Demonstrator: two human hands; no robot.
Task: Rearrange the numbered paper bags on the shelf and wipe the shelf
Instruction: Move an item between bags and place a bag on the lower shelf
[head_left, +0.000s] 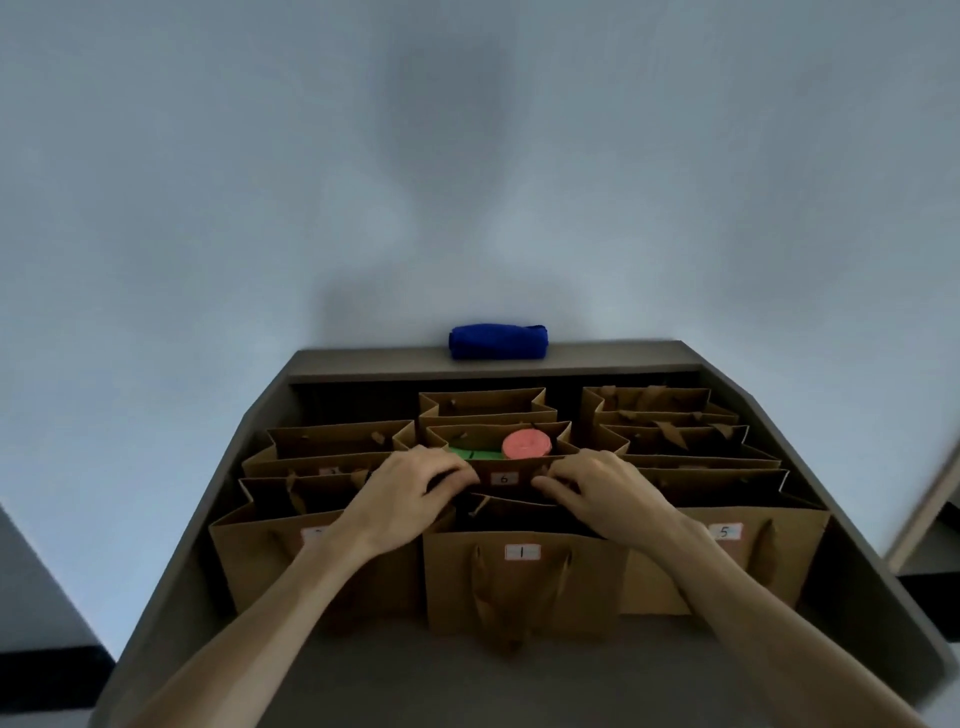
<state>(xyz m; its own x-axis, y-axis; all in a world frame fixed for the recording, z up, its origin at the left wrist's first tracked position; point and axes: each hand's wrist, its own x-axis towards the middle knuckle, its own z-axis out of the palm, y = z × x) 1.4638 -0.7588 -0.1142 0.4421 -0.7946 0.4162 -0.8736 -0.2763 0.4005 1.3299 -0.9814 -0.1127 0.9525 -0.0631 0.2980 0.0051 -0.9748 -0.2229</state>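
Several brown paper bags with white number labels stand in three rows on a dark shelf (878, 597). Bag 6 (503, 470) sits in the middle row; a pink round thing (525, 444) and something green (470, 453) show inside it. My left hand (415, 486) grips its front rim on the left, my right hand (597, 486) grips the rim on the right. Bag 1 (522, 577) stands in front of it, bag 5 (727, 558) at the front right. My left forearm hides the front-left bag's label. A folded blue cloth (497, 342) lies on the shelf's raised back ledge.
A pale wall rises behind the shelf. More bags fill the back of the left, middle and right rows (670, 415). A bare strip of shelf runs along the front edge (467, 686). Lower dark surfaces lie at far left (47, 665) and far right (930, 571).
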